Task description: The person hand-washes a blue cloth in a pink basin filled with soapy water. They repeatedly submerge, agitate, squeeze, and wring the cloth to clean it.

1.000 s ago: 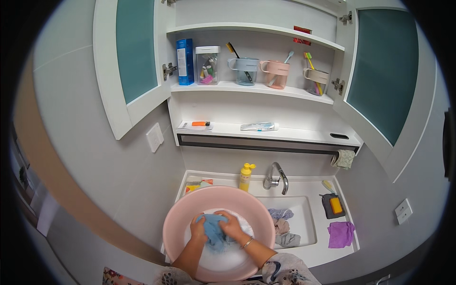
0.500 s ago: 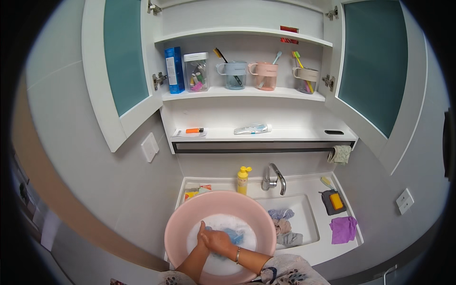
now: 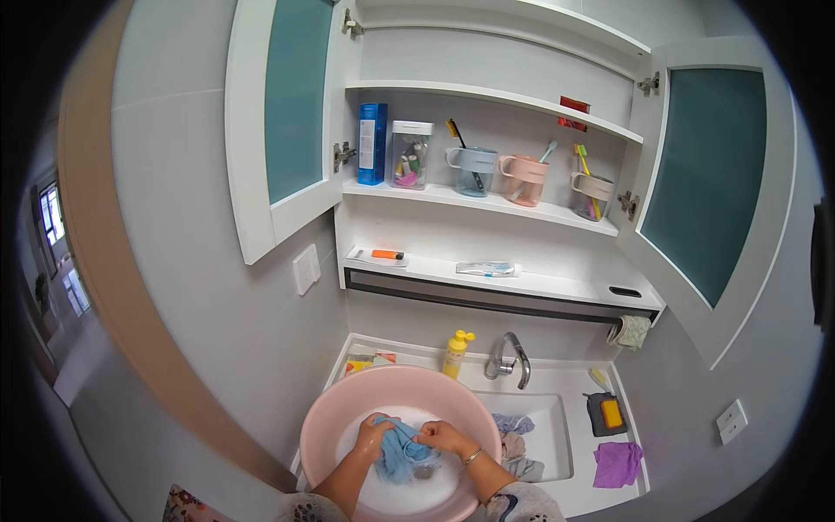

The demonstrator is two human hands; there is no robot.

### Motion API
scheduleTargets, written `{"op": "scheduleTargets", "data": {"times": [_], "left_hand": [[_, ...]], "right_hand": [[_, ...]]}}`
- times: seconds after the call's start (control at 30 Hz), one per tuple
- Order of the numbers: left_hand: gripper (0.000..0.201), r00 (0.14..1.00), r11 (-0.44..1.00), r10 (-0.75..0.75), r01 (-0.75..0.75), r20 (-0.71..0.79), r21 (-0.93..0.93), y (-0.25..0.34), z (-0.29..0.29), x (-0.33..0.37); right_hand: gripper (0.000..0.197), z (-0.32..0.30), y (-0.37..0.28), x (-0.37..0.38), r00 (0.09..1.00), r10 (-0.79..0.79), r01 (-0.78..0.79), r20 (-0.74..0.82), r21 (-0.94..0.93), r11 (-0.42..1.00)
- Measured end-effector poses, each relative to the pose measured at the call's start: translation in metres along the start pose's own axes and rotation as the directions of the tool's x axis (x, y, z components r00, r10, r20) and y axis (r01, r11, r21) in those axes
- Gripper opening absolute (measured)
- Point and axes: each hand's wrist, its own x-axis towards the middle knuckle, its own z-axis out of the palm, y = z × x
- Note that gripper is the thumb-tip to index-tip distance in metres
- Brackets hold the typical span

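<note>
A wet blue cloth (image 3: 399, 452) hangs between my two hands, its lower part in the white suds. My left hand (image 3: 372, 438) grips its upper left side, with the fingers closed on the fabric. At its right edge my right hand (image 3: 443, 435) pinches the fabric; a bracelet (image 3: 472, 456) circles that wrist. Both hands are inside a large pink basin (image 3: 348, 398) holding foamy water (image 3: 409, 496). The exact kind of cloth cannot be made out.
Right of the basin, a sink (image 3: 557, 435) holds several crumpled cloths (image 3: 515, 446). Behind stand a yellow bottle (image 3: 454, 355) and a faucet (image 3: 509, 365). A purple cloth (image 3: 617, 465) and a yellow soap bar (image 3: 611, 413) lie at right. The cabinet doors (image 3: 248, 174) hang open above.
My hands were together low in the basin; now they are apart, with the blue cloth lifted partly out of the suds between them. The view has shifted and tilted.
</note>
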Motion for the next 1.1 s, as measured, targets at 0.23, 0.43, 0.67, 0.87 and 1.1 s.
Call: {"op": "scheduleTargets", "data": {"times": [0.23, 0.43, 0.67, 0.87, 1.1], "left_hand": [[0.017, 0.998, 0.997, -0.056, 0.057, -0.016, 0.06, 0.008, 0.016, -0.011], [0.022, 0.971, 0.862, 0.077, 0.049, 0.225, -0.505, -0.093, -0.078, 0.064], [0.028, 0.993, 0.986, -0.102, 0.094, -0.052, -0.138, -0.015, 0.029, -0.013], [0.027, 0.951, 0.896, -0.246, 0.297, 0.189, -0.329, -0.003, -0.005, -0.001], [0.018, 0.949, 0.969, -0.175, 0.213, 0.262, -0.123, 0.003, 0.01, -0.009]], "right_hand": [[0.009, 0.018, -0.013, 0.013, 0.798, -0.149, 0.243, -0.584, 0.086, 0.966], [0.021, 0.112, -0.09, -0.016, 0.717, -0.522, 0.339, -0.462, -0.424, 0.84], [0.04, 0.032, -0.055, 0.02, 0.75, -0.192, 0.014, -0.633, -0.275, 0.961], [0.028, 0.023, -0.035, 0.001, 0.852, 0.026, 0.001, -0.523, 0.052, 0.999], [0.016, 0.026, -0.002, 0.002, 0.974, 0.093, -0.029, -0.205, 0.293, 0.956]]}}
